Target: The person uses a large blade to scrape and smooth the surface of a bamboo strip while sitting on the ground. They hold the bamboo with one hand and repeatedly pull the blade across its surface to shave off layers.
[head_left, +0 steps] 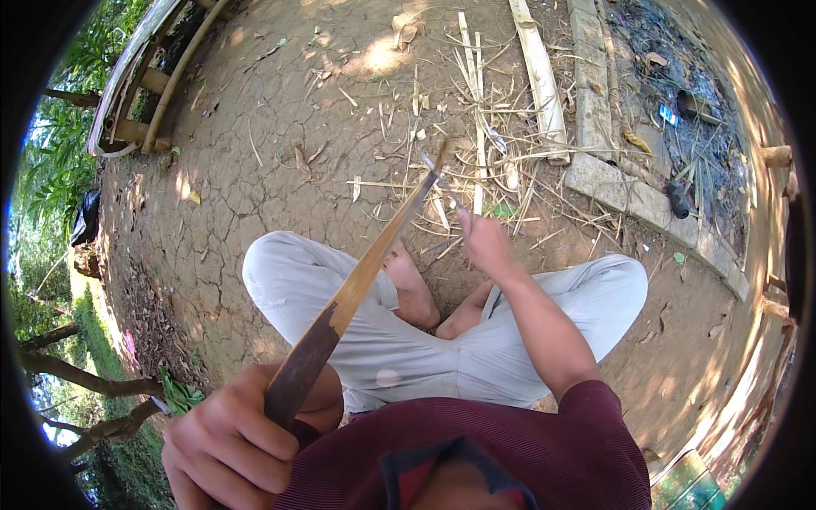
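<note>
Here, hands (229,442) gripping bamboo strip (374,263), scattered splints (476,110)

**stickwatcher:** ok so what did you count in that shot?

**mudfloor22:** Two hands, a left hand (228,442) and a right hand (484,242), each wrapped round something. One long bamboo strip (357,285) and one knife (442,189). Two bare feet (414,293) tucked in, two knees in pale trousers.

**stickwatcher:** and on the ground?

**mudfloor22:** One wide split bamboo slat (541,81), plus thin slivers (476,93) that were too many and too tangled to count. Stone blocks (633,200) in a row, four I could make out, maybe more. One dark bottle-shaped thing (678,200) and one small blue packet (669,115) in the ash.
</note>
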`<action>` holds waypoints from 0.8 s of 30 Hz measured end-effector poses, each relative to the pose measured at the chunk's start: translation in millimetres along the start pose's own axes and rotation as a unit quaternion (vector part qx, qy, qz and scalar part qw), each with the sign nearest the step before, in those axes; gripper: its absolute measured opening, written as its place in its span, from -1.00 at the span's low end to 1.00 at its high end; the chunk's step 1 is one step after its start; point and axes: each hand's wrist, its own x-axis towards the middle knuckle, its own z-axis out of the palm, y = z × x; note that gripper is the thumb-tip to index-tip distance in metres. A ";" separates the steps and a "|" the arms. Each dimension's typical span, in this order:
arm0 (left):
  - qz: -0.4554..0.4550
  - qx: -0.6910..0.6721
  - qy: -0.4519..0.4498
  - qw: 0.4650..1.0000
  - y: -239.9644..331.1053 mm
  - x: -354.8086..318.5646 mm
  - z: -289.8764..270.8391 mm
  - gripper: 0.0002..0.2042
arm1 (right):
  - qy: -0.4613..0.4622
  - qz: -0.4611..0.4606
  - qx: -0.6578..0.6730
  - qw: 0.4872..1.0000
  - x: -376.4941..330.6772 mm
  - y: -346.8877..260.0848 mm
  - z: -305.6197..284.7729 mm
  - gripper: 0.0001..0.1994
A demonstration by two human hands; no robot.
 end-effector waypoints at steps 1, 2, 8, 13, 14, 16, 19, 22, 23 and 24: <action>0.000 -0.009 0.005 1.000 4.6 -4.1 0.9 -0.69 | -0.013 0.032 -0.016 0.999 5.9 17.7 2.5 -0.45; 0.001 -0.015 0.007 1.000 9.9 -7.2 -1.0 -0.69 | -0.023 0.061 -0.032 0.997 13.1 23.9 3.1 -0.41; 0.045 0.014 0.046 0.998 18.2 -21.5 -9.3 -0.72 | 0.060 -0.125 0.096 0.986 -23.5 -43.2 -3.8 -0.59; 0.046 0.058 0.079 0.994 16.8 -12.4 -7.9 -0.69 | 0.014 -0.179 0.285 0.942 -72.1 -98.2 -40.4 -0.60; 0.042 0.058 0.074 0.995 14.2 -12.5 -11.2 -0.74 | 0.016 -0.176 0.336 0.925 -83.7 -113.1 -54.1 -0.59; 0.034 0.068 0.061 0.995 15.4 -8.0 -11.3 -0.70 | 0.038 -0.187 0.420 0.887 -102.8 -131.8 -68.4 -0.57; 0.029 0.079 0.073 0.994 6.8 0.2 -10.2 -0.71 | 0.085 -0.200 0.425 0.879 -113.7 -134.1 -64.7 -0.52; 0.038 0.122 0.084 0.988 -4.5 5.9 -6.2 -0.72 | 0.053 -0.209 0.279 0.936 -101.3 -122.5 -56.3 -0.48; 0.035 0.140 0.098 0.985 -0.9 7.1 -1.9 -0.73 | 0.028 -0.214 0.211 0.953 -99.5 -121.0 -57.0 -0.47; 0.032 0.164 0.111 0.980 9.4 7.1 3.1 -0.73 | 0.033 -0.206 0.256 0.944 -104.2 -128.4 -60.0 -0.48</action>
